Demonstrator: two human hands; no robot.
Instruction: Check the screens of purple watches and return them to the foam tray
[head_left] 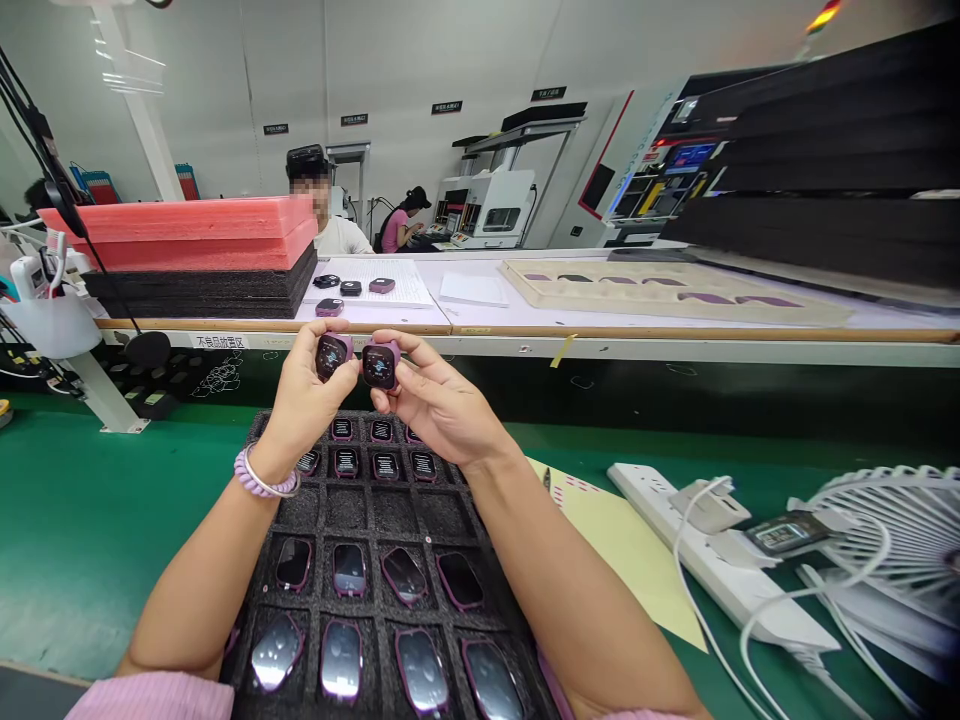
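Note:
My left hand (305, 385) grips a purple-framed smartwatch body (332, 355) between thumb and fingers, its dark screen lit with a small graphic. Close beside it, my right hand (439, 400) pinches a second smartwatch body (380, 366), also lit and turned toward me. Both are held up above the far end of a black foam tray (347, 508). In the tray's far rows sit watch bodies (385, 465) with text on their screens. One middle row shows bare pockets. The near rows hold watch bodies (342, 655) with dark, reflective screens.
Pink foam sheets (195, 230) lie on black foam at the shelf's left. Several watch bodies (351, 288) rest on paper there. A cream tray (675, 290) stands on the right. A power strip (720, 560) with cables and a fan (900, 540) occupy the bench's right side. Two people sit beyond.

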